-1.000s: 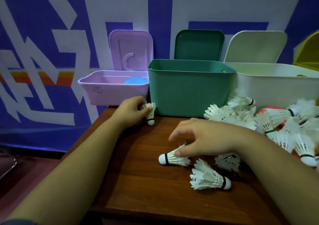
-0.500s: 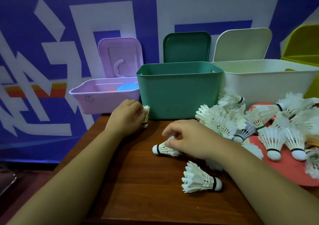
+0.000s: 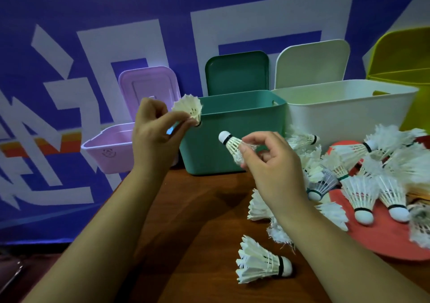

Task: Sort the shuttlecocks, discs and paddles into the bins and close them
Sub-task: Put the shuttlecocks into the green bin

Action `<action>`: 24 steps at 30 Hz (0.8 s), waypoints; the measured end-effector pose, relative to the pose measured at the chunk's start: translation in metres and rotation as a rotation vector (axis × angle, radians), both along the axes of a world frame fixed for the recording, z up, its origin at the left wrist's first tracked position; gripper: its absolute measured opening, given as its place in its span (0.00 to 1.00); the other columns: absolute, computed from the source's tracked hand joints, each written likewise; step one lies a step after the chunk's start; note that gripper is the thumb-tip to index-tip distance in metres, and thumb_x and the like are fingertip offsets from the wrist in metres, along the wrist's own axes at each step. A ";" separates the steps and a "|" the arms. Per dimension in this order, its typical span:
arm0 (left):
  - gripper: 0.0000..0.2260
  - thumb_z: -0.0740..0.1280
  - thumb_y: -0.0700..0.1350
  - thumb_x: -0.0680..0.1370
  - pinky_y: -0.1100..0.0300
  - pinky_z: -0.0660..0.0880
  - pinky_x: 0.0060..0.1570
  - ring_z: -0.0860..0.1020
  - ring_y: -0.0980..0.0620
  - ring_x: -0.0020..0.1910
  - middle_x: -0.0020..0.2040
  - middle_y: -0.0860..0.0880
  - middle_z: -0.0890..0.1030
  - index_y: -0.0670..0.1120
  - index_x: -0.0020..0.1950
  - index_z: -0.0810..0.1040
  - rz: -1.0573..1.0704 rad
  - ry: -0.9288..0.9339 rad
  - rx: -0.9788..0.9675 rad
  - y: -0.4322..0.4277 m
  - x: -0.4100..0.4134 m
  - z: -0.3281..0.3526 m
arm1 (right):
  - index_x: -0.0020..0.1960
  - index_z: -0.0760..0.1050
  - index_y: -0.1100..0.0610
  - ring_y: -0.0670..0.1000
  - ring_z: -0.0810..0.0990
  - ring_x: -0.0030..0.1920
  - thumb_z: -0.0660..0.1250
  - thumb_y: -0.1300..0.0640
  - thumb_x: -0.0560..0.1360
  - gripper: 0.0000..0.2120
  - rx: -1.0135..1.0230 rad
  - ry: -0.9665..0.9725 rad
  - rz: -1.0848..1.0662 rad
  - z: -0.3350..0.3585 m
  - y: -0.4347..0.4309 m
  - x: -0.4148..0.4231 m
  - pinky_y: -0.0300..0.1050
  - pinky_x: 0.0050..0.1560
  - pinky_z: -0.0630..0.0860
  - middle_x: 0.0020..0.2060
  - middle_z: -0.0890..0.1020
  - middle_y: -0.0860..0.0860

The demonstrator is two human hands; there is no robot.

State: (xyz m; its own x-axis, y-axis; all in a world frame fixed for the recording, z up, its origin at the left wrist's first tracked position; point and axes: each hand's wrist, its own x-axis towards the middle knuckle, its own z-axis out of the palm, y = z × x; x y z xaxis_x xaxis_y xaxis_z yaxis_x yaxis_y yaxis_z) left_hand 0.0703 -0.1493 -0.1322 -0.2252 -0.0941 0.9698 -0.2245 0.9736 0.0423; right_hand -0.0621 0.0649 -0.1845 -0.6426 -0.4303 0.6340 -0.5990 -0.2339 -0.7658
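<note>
Though both hands are loaded, sorting looks far from done.
Left hand (image 3: pixel 153 137) pinches a feathered shuttlecock (image 3: pixel 189 106) at the plastic green bin's (image 3: pixel 209 153) left rim; right hand (image 3: pixel 270 160) pinches a cork-tipped shuttlecock (image 3: pixel 230 144) before its wall. Right of it, frayed shuttlecocks (image 3: pixel 363 186) heap over a flat red paddle (image 3: pixel 384 242); lids (image 3: pixel 237 72) stand open.

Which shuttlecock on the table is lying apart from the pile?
The shuttlecock nearest the front edge of the table, on its side with the cork pointing right. The rest crowd together on and beside the red paddle.
</note>
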 end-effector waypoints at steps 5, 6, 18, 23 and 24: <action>0.10 0.71 0.46 0.82 0.63 0.73 0.49 0.74 0.48 0.47 0.50 0.45 0.75 0.45 0.60 0.87 0.085 -0.076 0.176 -0.016 -0.046 0.019 | 0.52 0.80 0.45 0.47 0.86 0.48 0.73 0.53 0.81 0.04 -0.023 -0.064 -0.031 0.000 0.003 -0.001 0.52 0.47 0.85 0.53 0.80 0.43; 0.12 0.69 0.44 0.83 0.54 0.76 0.55 0.76 0.43 0.51 0.53 0.43 0.77 0.43 0.64 0.85 0.137 -0.142 0.259 -0.023 -0.056 0.017 | 0.51 0.80 0.44 0.46 0.86 0.48 0.73 0.53 0.80 0.04 -0.017 -0.075 -0.037 -0.001 0.003 -0.001 0.52 0.47 0.85 0.52 0.80 0.43; 0.19 0.67 0.36 0.78 0.46 0.67 0.75 0.68 0.40 0.75 0.76 0.42 0.70 0.42 0.69 0.78 0.111 -0.270 0.146 0.011 -0.043 -0.050 | 0.54 0.80 0.43 0.40 0.86 0.49 0.71 0.54 0.81 0.06 0.073 -0.347 -0.012 0.001 -0.003 -0.009 0.49 0.48 0.86 0.52 0.88 0.44; 0.19 0.70 0.36 0.77 0.45 0.71 0.72 0.69 0.40 0.74 0.78 0.43 0.68 0.41 0.68 0.78 0.091 -0.290 0.214 0.013 -0.047 -0.059 | 0.54 0.83 0.45 0.44 0.88 0.51 0.72 0.57 0.80 0.08 -0.010 -0.411 -0.010 0.032 -0.009 -0.023 0.57 0.56 0.86 0.47 0.88 0.40; 0.19 0.70 0.35 0.76 0.45 0.71 0.72 0.70 0.40 0.73 0.77 0.42 0.69 0.41 0.67 0.79 0.082 -0.280 0.215 0.015 -0.047 -0.058 | 0.55 0.84 0.46 0.45 0.88 0.52 0.73 0.57 0.79 0.08 -0.036 -0.421 -0.011 0.041 -0.013 -0.031 0.57 0.57 0.85 0.49 0.88 0.42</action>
State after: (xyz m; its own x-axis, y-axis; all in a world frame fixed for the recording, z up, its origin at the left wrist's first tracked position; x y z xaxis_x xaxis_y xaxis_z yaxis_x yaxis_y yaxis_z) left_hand 0.0231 -0.1348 -0.1907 -0.4624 -0.3182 0.8276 -0.3331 0.9274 0.1705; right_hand -0.0932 0.0521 -0.1432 -0.8533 -0.4040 0.3297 -0.2384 -0.2601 -0.9357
